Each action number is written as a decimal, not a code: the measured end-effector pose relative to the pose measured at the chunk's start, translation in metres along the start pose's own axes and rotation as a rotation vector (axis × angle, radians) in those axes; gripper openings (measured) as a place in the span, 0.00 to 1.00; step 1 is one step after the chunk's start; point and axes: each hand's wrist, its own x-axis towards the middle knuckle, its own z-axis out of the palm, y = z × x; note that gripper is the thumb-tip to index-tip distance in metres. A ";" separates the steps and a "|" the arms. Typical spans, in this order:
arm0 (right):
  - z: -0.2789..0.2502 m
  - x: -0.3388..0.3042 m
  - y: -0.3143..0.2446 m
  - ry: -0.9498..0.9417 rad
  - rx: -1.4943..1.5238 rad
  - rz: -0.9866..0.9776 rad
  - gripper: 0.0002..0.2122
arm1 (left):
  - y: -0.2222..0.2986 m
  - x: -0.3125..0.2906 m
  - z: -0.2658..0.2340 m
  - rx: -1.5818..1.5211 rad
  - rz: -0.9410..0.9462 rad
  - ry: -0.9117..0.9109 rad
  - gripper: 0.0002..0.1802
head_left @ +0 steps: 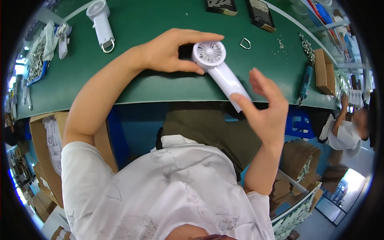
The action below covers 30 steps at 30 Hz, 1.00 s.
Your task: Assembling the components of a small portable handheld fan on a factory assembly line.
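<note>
A white handheld fan (228, 80) with a round grille slants over the front edge of the green table, its handle end toward me. My left hand (172, 50) holds the fan's head between thumb and outstretched fingers. Beside the handle's lower end is my right hand (266, 104), fingers raised and apart. Its thumb lies at the handle and seems to touch it. A loose D-shaped metal ring (245, 43) lies to the right of the fan's head. Farther left lies a second white fan (103, 27), with a metal ring (107, 46) at its handle end.
Two black perforated trays (262, 16) (221, 7) stand at the back. Small loose screws (281, 44) lie at the right, near a teal electric screwdriver (306, 84) and a cardboard box (325, 72). A blue tray (37, 72) of metal parts is at far left. Another person (344, 132) sits at far right.
</note>
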 end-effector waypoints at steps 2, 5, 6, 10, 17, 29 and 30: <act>0.007 -0.015 0.001 0.034 -0.059 -0.041 0.34 | 0.003 -0.001 -0.002 0.028 -0.024 0.002 0.48; 0.017 -0.025 0.002 0.082 -0.119 -0.085 0.33 | 0.008 -0.001 -0.006 0.036 -0.074 -0.023 0.50; 0.018 -0.026 0.001 0.088 -0.119 -0.092 0.33 | 0.009 -0.001 -0.006 0.030 -0.074 -0.023 0.51; 0.022 -0.024 0.006 0.098 -0.065 -0.119 0.30 | 0.013 0.001 -0.003 -0.014 -0.158 -0.011 0.51; 0.026 -0.024 0.009 0.107 -0.019 -0.142 0.27 | 0.014 0.006 0.002 -0.162 -0.141 0.035 0.48; 0.033 -0.024 0.014 0.114 0.004 -0.175 0.24 | 0.016 0.012 0.000 0.000 -0.075 -0.021 0.46; 0.034 -0.024 0.015 0.119 0.015 -0.163 0.24 | 0.016 0.012 0.002 -0.017 -0.077 -0.005 0.45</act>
